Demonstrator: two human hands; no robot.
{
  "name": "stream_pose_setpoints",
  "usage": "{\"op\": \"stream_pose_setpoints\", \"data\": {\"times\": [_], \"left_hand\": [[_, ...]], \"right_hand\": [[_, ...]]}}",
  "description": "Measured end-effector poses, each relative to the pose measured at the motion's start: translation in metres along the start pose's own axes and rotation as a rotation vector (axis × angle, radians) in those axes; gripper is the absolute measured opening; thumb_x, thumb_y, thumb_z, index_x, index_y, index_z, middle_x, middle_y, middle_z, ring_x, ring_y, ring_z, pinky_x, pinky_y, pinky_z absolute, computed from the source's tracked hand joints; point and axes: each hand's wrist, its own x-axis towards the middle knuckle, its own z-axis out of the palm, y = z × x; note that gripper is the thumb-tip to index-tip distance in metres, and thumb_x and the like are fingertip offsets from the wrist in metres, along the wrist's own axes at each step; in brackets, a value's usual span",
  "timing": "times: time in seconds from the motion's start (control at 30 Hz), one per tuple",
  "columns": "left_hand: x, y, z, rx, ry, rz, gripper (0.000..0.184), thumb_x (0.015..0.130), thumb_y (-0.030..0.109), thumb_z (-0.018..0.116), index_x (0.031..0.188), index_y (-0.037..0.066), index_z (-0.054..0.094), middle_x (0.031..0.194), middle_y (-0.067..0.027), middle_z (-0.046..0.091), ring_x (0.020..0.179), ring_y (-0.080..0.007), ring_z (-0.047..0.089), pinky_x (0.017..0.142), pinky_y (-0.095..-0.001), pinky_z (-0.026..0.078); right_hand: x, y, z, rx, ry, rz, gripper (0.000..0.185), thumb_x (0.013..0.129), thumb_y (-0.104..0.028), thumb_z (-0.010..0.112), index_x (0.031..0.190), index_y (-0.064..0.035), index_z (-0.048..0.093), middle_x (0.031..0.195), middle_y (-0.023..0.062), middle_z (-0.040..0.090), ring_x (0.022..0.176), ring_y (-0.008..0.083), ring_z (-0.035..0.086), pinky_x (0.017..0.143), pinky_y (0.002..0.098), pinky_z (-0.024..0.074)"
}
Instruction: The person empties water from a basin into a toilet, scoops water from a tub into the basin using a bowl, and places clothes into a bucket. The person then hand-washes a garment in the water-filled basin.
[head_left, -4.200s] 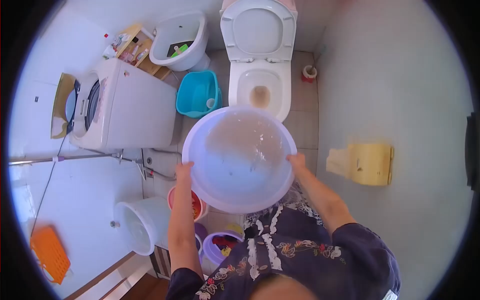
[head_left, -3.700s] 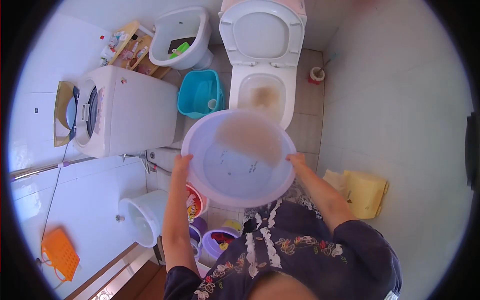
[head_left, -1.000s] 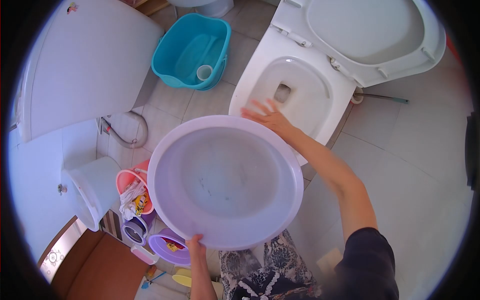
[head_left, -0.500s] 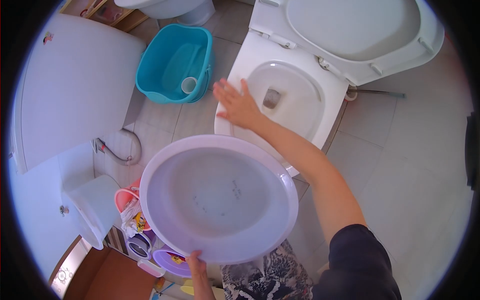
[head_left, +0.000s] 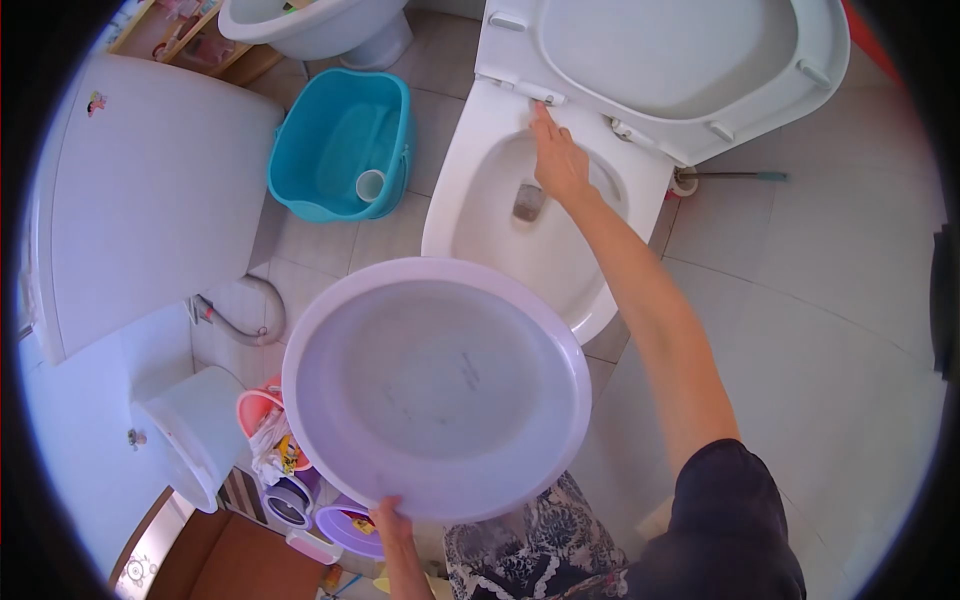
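A large pale lilac basin [head_left: 440, 490] is held in front of me. At its near rim my left hand [head_left: 392, 520] grips it, the fingers partly hidden. Faint dark marks show on its greyish inside; whether water lies in it I cannot tell. Beyond the basin stands a white toilet [head_left: 462, 150] with its seat and lid [head_left: 670, 50] raised. My right hand [head_left: 562, 165] reaches over the bowl with fingers stretched out and nothing held. Its index fingertip is close to the left seat hinge [head_left: 545, 97]; touching or not is unclear.
A turquoise tub [head_left: 310, 150] with a white cup [head_left: 370, 185] inside stands left of the toilet. Further left is a white cabinet-like box [head_left: 150, 200] and a grey hose [head_left: 265, 325]. Pink and purple buckets [head_left: 345, 530] crowd the lower left. A brush handle [head_left: 735, 176] sticks out right.
My right hand has moved from the toilet's left rim across to the back, near the seat hinge. The basin stays in my left hand, nearly unmoved; the view has shifted slightly.
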Motion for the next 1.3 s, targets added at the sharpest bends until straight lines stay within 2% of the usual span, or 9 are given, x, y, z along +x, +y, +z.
{"op": "stream_pose_setpoints", "data": {"times": [0.3,0.37,0.53,0.63,0.73,0.83,0.9,1.07,1.3], "left_hand": [[-0.019,0.021,0.012,0.068,0.007,-0.027,0.048,0.054,-0.01,0.049,0.102,-0.001,0.049,0.098,-0.0092,0.051,0.091,-0.0243,0.049,0.081,-0.0339,0.042],[-0.02,0.021,0.006,0.081,0.008,0.001,0.048,0.054,-0.009,0.049,0.101,-0.002,0.049,0.096,-0.0098,0.052,0.09,-0.0243,0.049,0.08,-0.0337,0.042],[-0.023,0.034,0.006,0.108,0.005,0.058,0.048,0.054,-0.009,0.048,0.101,-0.004,0.048,0.095,-0.011,0.052,0.087,-0.0248,0.05,0.079,-0.0337,0.043],[-0.025,0.039,0.009,0.103,-0.019,0.101,0.048,0.054,-0.008,0.048,0.102,-0.005,0.048,0.095,-0.0111,0.051,0.086,-0.0248,0.051,0.078,-0.0338,0.043],[-0.031,0.048,0.016,0.11,-0.028,0.114,0.049,0.054,-0.008,0.048,0.104,-0.005,0.046,0.096,-0.0113,0.051,0.087,-0.0247,0.051,0.078,-0.034,0.043],[-0.029,0.049,0.01,0.127,-0.017,0.119,0.051,0.055,-0.009,0.048,0.106,-0.005,0.046,0.097,-0.0114,0.051,0.087,-0.0243,0.051,0.078,-0.0336,0.043],[-0.043,0.059,0.014,0.135,-0.004,0.114,0.05,0.056,-0.009,0.047,0.105,-0.006,0.046,0.096,-0.0114,0.052,0.087,-0.0238,0.052,0.077,-0.0327,0.043],[-0.08,0.093,0.049,0.152,0.002,0.202,0.049,0.056,-0.009,0.049,0.105,-0.009,0.047,0.099,-0.0146,0.053,0.087,-0.025,0.054,0.075,-0.0318,0.045],[-0.143,0.145,0.106,0.336,-0.056,0.335,0.044,0.06,-0.006,0.05,0.104,-0.009,0.047,0.096,-0.0133,0.054,0.086,-0.0225,0.054,0.076,-0.0304,0.043]], "right_hand": [[-0.03,-0.019,-0.013,-0.104,-0.083,0.273,0.033,0.068,-0.002,0.049,0.101,-0.0039,0.045,0.129,0.0132,0.037,0.069,0.0311,0.06,0.058,0.0396,0.0456],[-0.059,-0.005,-0.016,0.071,-0.398,0.385,0.034,0.068,-0.004,0.052,0.101,-0.0025,0.047,0.118,0.0172,0.046,0.078,0.0299,0.058,0.064,0.0408,0.0448],[-0.107,0.061,-0.021,0.273,0.418,0.119,0.037,0.07,-0.004,0.053,0.106,-0.0011,0.046,0.098,0.0139,0.052,0.099,0.0309,0.046,0.084,0.039,0.0366],[-0.092,0.106,0.0,0.391,0.669,0.419,0.038,0.071,-0.004,0.053,0.108,0.0,0.043,0.099,0.0128,0.052,0.103,0.032,0.044,0.088,0.0397,0.0333],[-0.07,0.105,-0.01,0.4,0.509,0.621,0.043,0.073,-0.005,0.055,0.112,0.0006,0.039,0.097,0.012,0.053,0.103,0.0335,0.046,0.088,0.0394,0.0353],[-0.081,0.077,0.003,0.641,0.03,0.123,0.034,0.077,-0.009,0.055,0.107,0.0024,0.045,0.09,0.0097,0.057,0.093,0.0275,0.054,0.081,0.0354,0.0415],[-0.109,0.041,0.008,1.05,-0.259,0.107,0.022,0.082,-0.016,0.054,0.096,0.0006,0.053,0.083,0.0064,0.059,0.077,0.0181,0.057,0.07,0.029,0.0457],[-0.147,-0.001,-0.001,1.578,-0.3,0.902,0.023,0.084,-0.024,0.053,0.086,-0.0018,0.059,0.081,0.005,0.06,0.074,0.0113,0.054,0.064,0.0243,0.046],[-0.15,0.019,0.023,1.643,-0.452,1.05,0.027,0.085,-0.025,0.052,0.092,0.0004,0.06,0.084,0.0087,0.06,0.072,0.0154,0.056,0.063,0.0287,0.0468]]}}
